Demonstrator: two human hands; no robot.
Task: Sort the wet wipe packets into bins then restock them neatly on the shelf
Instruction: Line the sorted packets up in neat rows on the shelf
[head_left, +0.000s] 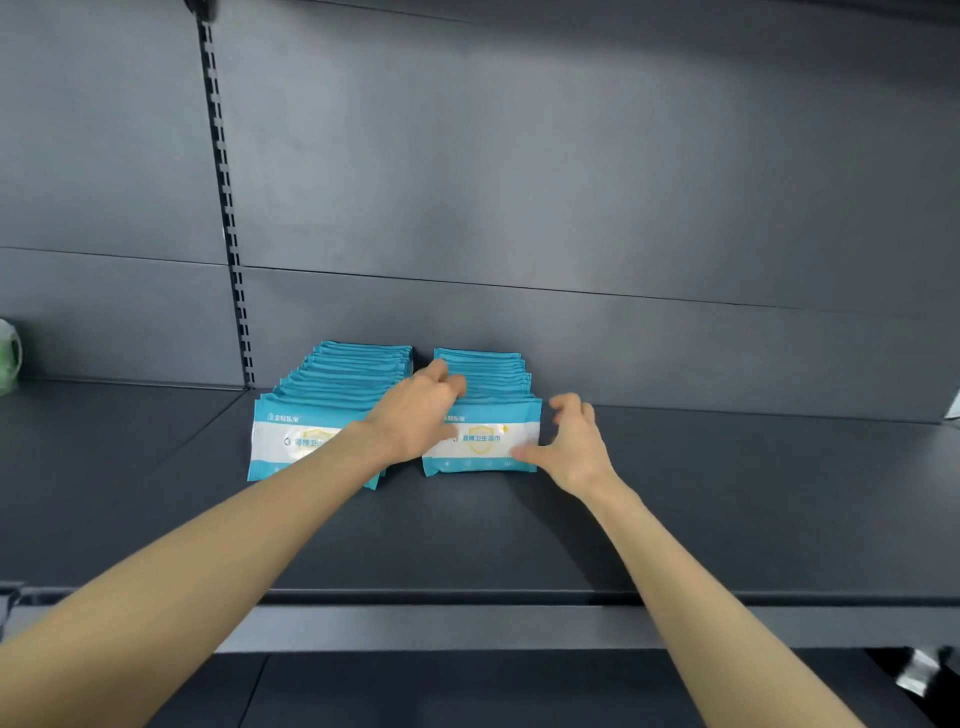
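Two rows of blue-and-white wet wipe packets stand upright on the dark shelf (727, 493), against the back panel. The left row (332, 384) is longer and the right row (488, 374) is shorter. My left hand (415, 410) rests on the left end of the right row, fingers curled over the packet tops, partly covering its front packet (488, 441). My right hand (571, 441) hovers at that packet's right edge with fingers spread; the thumb touches its lower right corner.
A slotted upright (228, 208) runs up the back panel left of the rows. A green-and-white object (8, 356) sits at the far left of the shelf. The shelf's front lip (467, 597) is near me, with a lower shelf beneath.
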